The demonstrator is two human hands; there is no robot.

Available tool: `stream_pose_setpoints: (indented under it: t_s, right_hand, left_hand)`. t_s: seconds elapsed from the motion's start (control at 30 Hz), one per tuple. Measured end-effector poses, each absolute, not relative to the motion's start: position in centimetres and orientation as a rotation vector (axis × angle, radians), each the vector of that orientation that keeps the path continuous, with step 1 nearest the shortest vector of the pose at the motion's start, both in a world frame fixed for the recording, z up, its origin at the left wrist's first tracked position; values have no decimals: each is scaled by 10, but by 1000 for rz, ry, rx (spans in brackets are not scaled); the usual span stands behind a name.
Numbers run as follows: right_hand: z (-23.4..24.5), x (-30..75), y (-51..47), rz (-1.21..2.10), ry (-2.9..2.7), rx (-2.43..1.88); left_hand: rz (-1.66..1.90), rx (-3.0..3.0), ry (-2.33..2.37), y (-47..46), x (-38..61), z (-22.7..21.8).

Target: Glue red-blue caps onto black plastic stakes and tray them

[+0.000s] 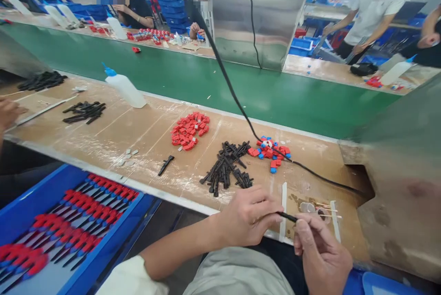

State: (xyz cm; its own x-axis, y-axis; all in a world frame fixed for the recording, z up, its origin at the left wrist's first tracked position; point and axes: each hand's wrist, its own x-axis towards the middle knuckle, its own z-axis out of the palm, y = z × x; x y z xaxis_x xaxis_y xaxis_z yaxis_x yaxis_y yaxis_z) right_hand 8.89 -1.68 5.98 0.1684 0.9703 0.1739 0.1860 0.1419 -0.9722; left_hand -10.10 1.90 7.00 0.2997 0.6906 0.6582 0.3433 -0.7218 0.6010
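Observation:
My left hand and my right hand are close together at the near edge of the workbench. Both pinch the same thin black plastic stick, which runs between them. Just beyond my hands lies a pile of black sticks. A heap of red caps sits further left, and a smaller cluster of red and blue caps lies to the right of the black pile. One single black stick lies apart on the wood.
A blue tray at lower left holds rows of black sticks with red caps. A white squeeze bottle stands by the green conveyor belt. A black cable crosses the bench. Another person's hand rests at far left; other people work across the belt.

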Motion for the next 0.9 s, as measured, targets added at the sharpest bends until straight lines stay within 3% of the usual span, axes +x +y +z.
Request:
stream_pose_setpoints:
  t_s: [0.43,0.7,0.9]
  right_hand:
    - [37,96,-28,635,-1378,-1364]
    - [51,201,-31,211,-945,-1823]
    - [21,206,-13,343,-1176,-1925]
  left_hand:
    - [1137,2510,1045,8,-79,48]
    - [1009,1432,964,5,-81,24]
    - [874,1021,824,8,-60,3]
